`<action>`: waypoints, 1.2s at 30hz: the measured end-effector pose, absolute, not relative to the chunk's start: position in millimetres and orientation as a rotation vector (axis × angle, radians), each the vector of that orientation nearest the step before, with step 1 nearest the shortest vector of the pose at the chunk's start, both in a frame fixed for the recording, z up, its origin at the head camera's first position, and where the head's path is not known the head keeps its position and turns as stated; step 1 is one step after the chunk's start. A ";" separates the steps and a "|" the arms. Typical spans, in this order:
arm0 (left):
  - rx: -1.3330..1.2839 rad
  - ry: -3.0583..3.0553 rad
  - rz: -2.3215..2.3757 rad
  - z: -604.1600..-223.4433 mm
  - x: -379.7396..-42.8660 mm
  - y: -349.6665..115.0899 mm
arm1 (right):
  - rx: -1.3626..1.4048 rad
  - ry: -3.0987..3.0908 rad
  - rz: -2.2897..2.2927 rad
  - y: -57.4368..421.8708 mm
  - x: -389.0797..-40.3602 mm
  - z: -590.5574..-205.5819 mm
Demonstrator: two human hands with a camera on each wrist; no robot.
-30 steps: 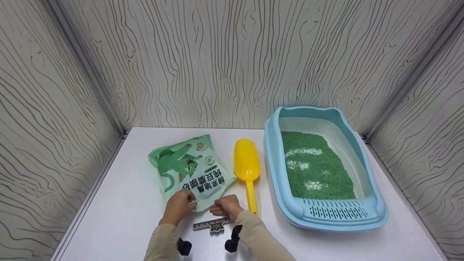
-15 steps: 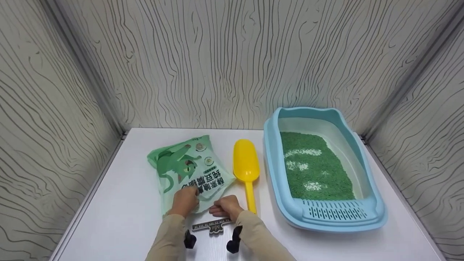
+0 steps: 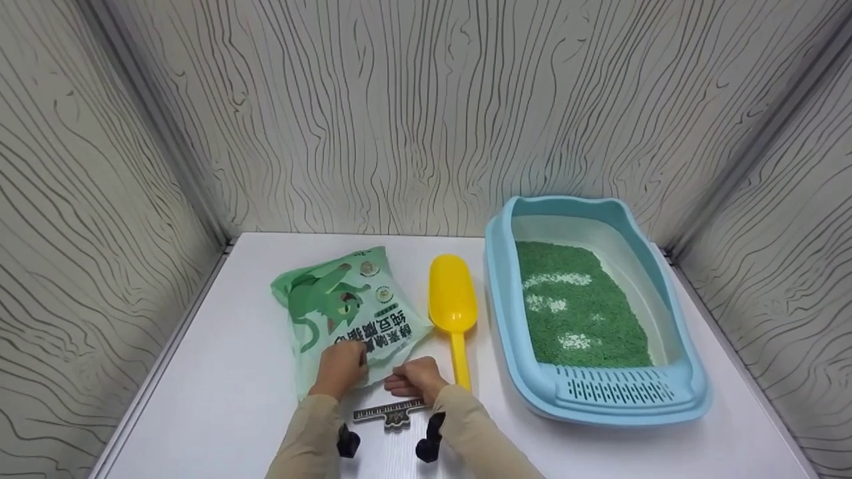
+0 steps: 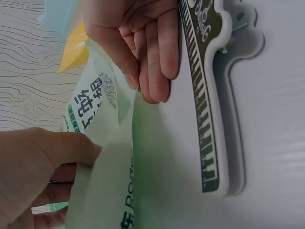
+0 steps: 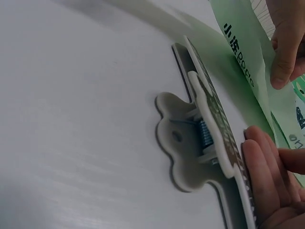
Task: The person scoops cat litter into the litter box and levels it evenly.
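Note:
A pale green cat litter bag with a cat drawing lies flat on the white table. My left hand pinches the near edge of the bag between thumb and fingers; in the left wrist view its fingers go behind the film. At the right end of that edge, my right hand pinches the film between thumb and index finger, its other fingers fairly straight along the table. Close in front of the bag lies a piano-patterned sealing clip, its spring visible in the right wrist view. Neither hand holds it.
A yellow scoop lies right of the bag, handle toward me. Further right stands a light blue litter box holding green litter with white patches. Patterned panels enclose the table at the back and sides.
My left hand has shifted right and slightly forward along the bag's near edge, its wrist turning. The right hand, clip, scoop and litter box stay in place.

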State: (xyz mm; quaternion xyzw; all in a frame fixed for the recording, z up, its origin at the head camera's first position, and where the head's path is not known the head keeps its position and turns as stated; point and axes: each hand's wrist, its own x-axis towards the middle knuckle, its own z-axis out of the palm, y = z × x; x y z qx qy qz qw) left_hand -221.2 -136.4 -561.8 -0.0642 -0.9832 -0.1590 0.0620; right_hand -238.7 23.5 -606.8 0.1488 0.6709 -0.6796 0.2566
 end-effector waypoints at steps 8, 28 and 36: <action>-0.248 -2.970 -0.345 -554.1 -218.3 -134.6 | 0.413 1.825 -1.847 23.7 -238.1 -605.4; -0.316 -2.775 -0.170 -529.7 -211.1 -136.5 | 0.405 1.802 -1.869 27.4 -237.4 -604.8; -0.358 -2.606 -0.157 -513.2 -212.9 -141.5 | 0.398 1.796 -1.862 26.2 -237.6 -606.4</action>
